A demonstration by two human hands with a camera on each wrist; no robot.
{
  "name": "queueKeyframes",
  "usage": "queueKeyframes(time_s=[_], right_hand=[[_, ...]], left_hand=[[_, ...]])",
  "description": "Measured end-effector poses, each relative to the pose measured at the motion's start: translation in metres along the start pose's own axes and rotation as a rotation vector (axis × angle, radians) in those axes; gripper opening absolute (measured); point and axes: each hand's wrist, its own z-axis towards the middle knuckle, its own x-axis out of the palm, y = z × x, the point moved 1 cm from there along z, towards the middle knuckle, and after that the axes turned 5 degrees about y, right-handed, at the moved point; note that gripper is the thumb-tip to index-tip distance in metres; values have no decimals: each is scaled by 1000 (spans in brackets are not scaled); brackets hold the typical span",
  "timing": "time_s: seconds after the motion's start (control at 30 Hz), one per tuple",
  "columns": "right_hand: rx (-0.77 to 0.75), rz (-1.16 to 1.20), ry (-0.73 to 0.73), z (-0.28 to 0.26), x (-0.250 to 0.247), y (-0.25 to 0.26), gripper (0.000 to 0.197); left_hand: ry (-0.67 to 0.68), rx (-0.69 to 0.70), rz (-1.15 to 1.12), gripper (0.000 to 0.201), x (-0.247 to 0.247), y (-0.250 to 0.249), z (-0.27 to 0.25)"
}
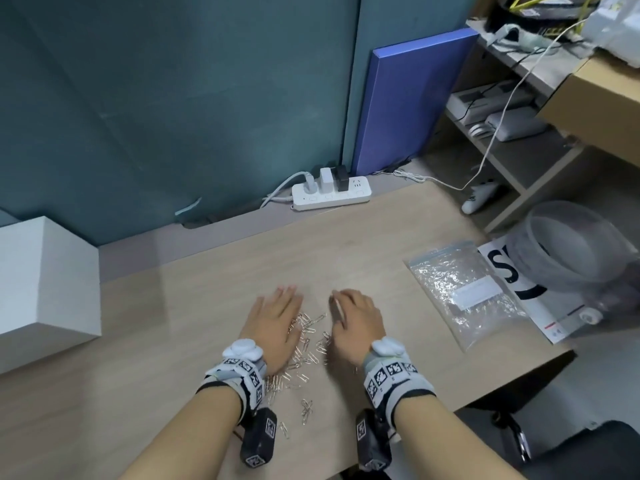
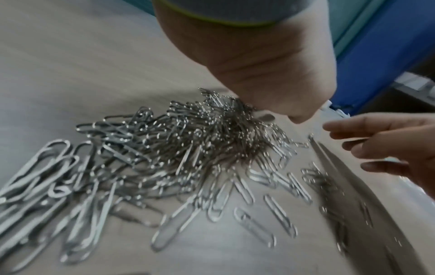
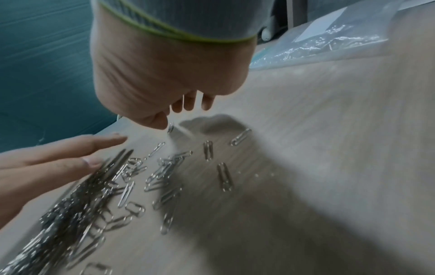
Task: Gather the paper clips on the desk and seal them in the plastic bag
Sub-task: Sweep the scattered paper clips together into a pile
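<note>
Many silver paper clips (image 1: 308, 344) lie scattered on the wooden desk (image 1: 207, 306) between my two hands. My left hand (image 1: 280, 306) lies flat on the desk, fingers straight, its inner edge against the densest heap of clips (image 2: 188, 141). My right hand (image 1: 349, 310) stands on its edge to the right of the clips (image 3: 164, 176), with its fingers (image 3: 188, 102) loosely curved and nothing gripped. A few clips trail back towards my wrists. The crinkled clear plastic bag (image 1: 464, 292) with a white label lies flat to the right, and its edge (image 3: 329, 39) shows behind my right hand.
A white power strip (image 1: 330, 192) sits at the desk's back edge. A white box (image 1: 45, 278) stands at left. A grey clear container (image 1: 581, 251) and a printed sheet (image 1: 526, 285) sit beyond the bag by the right edge. Shelves (image 1: 519, 133) stand at the far right.
</note>
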Motion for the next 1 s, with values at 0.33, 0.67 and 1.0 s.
queueKeyframes(time_s=[0.33,0.67,1.0], right_hand=[[-25,-95,287,-31,44,14,73],[344,-106,-128,-100,49,-13,67],[81,374,-142,-90,73,11,54]], left_hand=[[153,24,-30,89,19,5,-48],[107,190,131,117,40,-20,-101],[-122,4,85,84,32,-6,-51]])
